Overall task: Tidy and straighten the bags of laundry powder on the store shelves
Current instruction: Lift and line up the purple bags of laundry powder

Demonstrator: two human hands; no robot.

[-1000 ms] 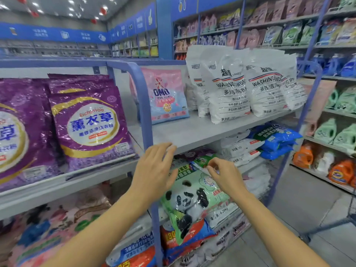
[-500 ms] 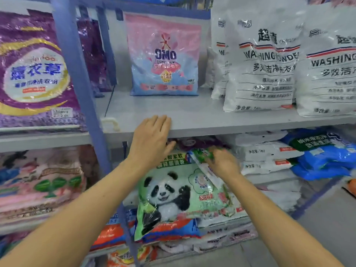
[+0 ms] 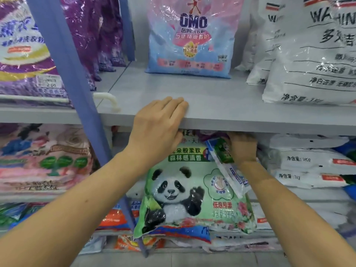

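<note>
Where the left hand is laid: flat over the front edge of the grey upper shelf board, fingers straight and pressed together, nothing held.
Right hand: pushed in under that board. Its fingertips are lost in shadow, so a grasp cannot be told.
Slim green-and-white plastic packet: leaned aslant, touching the right hand's inner side.
Green plastic laundry-powder bag printed with a panda: on the lower shelf between the forearms, below both hands. Its long axis is roughly upright, its top is tucked under the board and its bottom edge overhangs the stack.
Nearer hand: the right is judged nearer the bag's top corner.
Edges: blue metal upright close on the left, stacked white sacks close on the right.
Open room: judged to lie only outward, toward the person.
</note>
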